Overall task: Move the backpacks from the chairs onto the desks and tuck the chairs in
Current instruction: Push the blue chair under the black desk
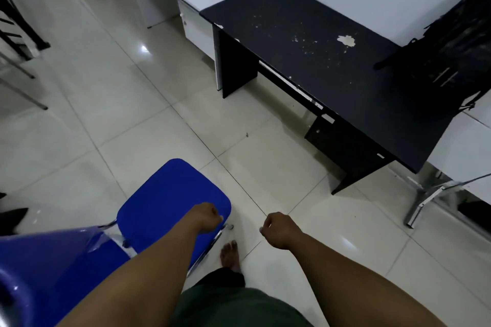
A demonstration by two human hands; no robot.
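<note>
Item: blue chair (172,199), seat bare of any load, standing directly under and beside the left hand (207,218), well apart from the desk. Left hand: fingers curled at the seat's near right corner, next to the chrome frame; whether they grasp the seat edge or only hang over it cannot be told. Right hand (279,229): loosely clenched, holding nothing, over bare floor tile (292,167) to the right of the chair. Black desk (318,61): ahead of both hands, its knee space open and facing them. Black backpack (446,56): on the desk's far right end, beyond the right hand. Step judged in hand: backpack placed, chair tuck-in outstanding. Next move calls for a firm hold on the seat or backrest, then a push forward and rightward, legs aligned with the opening between the desk's side panels.
</note>
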